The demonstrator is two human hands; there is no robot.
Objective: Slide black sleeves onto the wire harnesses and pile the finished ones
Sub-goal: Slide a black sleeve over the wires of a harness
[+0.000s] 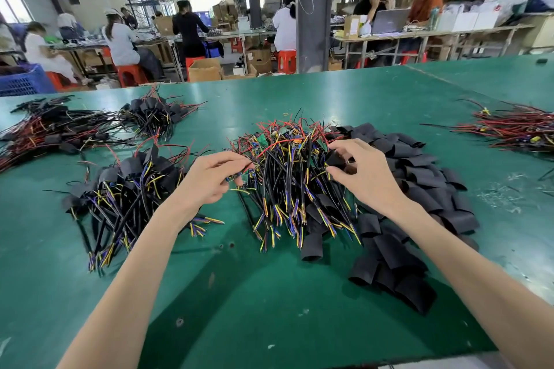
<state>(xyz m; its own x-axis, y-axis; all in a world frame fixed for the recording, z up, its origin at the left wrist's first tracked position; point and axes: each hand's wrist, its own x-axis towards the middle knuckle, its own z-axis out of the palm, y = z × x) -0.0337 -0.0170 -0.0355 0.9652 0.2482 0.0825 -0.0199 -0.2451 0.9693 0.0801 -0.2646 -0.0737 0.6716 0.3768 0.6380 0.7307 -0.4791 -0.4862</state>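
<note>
The left hand (214, 178) pinches one harness (246, 179) at the bare pile (293, 183); the right hand (364, 169) holds a black sleeve (334, 160). Finished piles (129, 189) lie to the left (many bare harnesses remain, it seems).

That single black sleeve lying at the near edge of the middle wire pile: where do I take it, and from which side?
Probably its near end, coming from the table's front edge. The sleeve lies flat, pointing toward you, its near end bare on the green table and its far end among the wire tips of the harness pile. Pinch across the flat faces.
</note>
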